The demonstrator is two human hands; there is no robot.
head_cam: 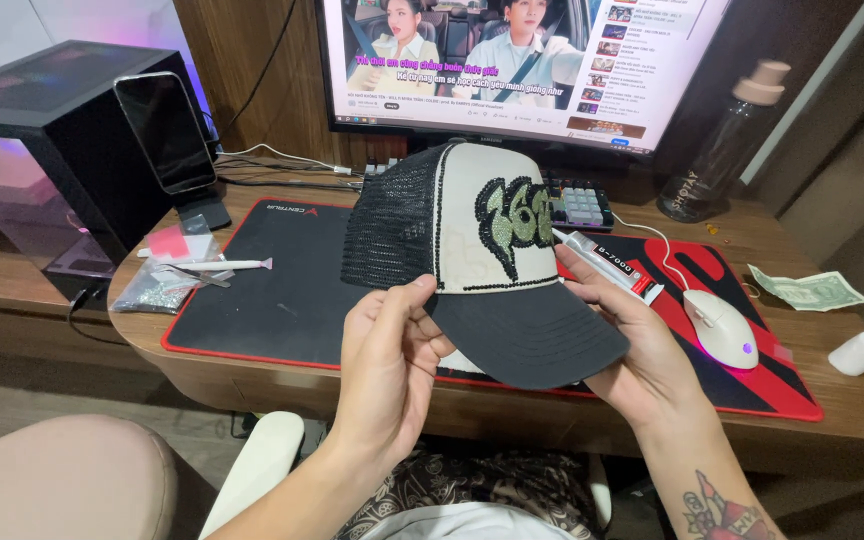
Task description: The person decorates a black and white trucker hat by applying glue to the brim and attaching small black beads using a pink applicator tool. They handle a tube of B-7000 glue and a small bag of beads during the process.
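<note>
Cap between hands, above desk mat

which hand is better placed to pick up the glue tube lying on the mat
Right. The right hand holds the black-brimmed mesh cap beside the clear glue tube, which lies just past its fingers; the left hand grips the brim's far side.

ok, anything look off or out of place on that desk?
Nothing damaged or spilled. Mild oddities: a green paper banknote lies loose by the white computer mouse, and a clear glue tube with a red tip lies on the black-and-red desk mat behind the black-and-cream mesh cap held by both hands.
</note>
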